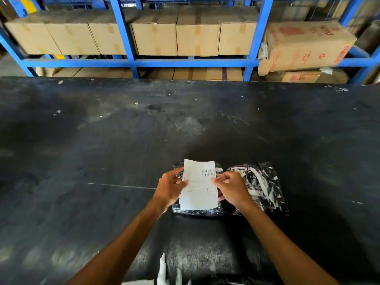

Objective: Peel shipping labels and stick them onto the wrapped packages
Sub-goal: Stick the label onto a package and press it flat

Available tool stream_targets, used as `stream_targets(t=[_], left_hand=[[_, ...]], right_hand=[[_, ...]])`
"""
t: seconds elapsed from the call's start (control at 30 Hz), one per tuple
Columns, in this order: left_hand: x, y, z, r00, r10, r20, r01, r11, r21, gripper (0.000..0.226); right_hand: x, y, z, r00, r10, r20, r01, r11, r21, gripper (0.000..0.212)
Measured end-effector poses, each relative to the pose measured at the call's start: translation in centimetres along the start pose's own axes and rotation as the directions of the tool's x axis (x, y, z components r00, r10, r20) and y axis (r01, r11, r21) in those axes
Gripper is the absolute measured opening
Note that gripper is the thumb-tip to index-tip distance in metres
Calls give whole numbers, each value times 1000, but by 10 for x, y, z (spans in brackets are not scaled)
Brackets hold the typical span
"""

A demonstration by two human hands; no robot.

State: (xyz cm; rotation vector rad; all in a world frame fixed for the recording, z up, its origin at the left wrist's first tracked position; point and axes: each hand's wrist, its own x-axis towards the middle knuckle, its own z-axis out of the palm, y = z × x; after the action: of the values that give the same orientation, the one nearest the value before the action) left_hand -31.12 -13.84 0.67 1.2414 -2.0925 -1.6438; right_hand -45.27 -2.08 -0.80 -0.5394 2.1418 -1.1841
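Blue steel racking [123, 33] stacked with taped brown cardboard cartons [156, 37] backs a wide black worktable [102, 140], its matte top scuffed, dusty and flecked with pale scraps and scratch lines. Near the table's front edge lie two wrapped packages side by side, both soft bundles sealed in glossy clear plastic over dark fabric: the left package [197, 211] sits largely hidden beneath a white rectangular shipping label [200, 186], while the right package [265, 186] shows a black-and-white print. The person's left hand [170, 187] pinches the label's left edge with thumb on top and fingers curled behind, and the right hand [231, 187] pinches the right edge just below the printed barcode. The sheet is held flat above the left package, its upper corners curling slightly. White paper strips [162, 270] lie at the table's near edge.
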Motion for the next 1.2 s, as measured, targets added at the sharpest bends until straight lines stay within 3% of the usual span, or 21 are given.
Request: stream_targets(t=[0.17, 0.53, 0.73, 0.8, 0.9, 1.03, 1.2], left_hand=[[1, 0, 7, 996, 76, -51, -68, 987, 146, 47], [-3, 1, 13, 991, 87, -97, -64, 974, 218, 42], [-3, -7, 0, 968, 158, -196, -39, 865, 501, 43], [1, -15, -5, 973, 109, -202, 16, 846, 533, 46], [7, -23, -4, 989, -47, -141, 104, 894, 436, 61], [17, -32, 5, 980, -119, -159, 174, 900, 399, 78], [24, -41, 7, 976, -165, -139, 198, 941, 276, 68]], right_hand=[[6, 5, 1, 995, -82, -64, 67, 975, -210, 21], [3, 4, 5, 972, -227, -57, 161, 823, -545, 26], [3, 6, 3, 950, -302, -72, 156, 665, -731, 44], [8, 8, -2, 940, -334, -72, 141, 571, -808, 55], [11, 13, -1, 928, -372, -11, 178, 469, -865, 60], [10, 16, 9, 897, -432, -100, 159, 524, -837, 50], [8, 11, 17, 911, -385, -148, 122, 593, -796, 39]])
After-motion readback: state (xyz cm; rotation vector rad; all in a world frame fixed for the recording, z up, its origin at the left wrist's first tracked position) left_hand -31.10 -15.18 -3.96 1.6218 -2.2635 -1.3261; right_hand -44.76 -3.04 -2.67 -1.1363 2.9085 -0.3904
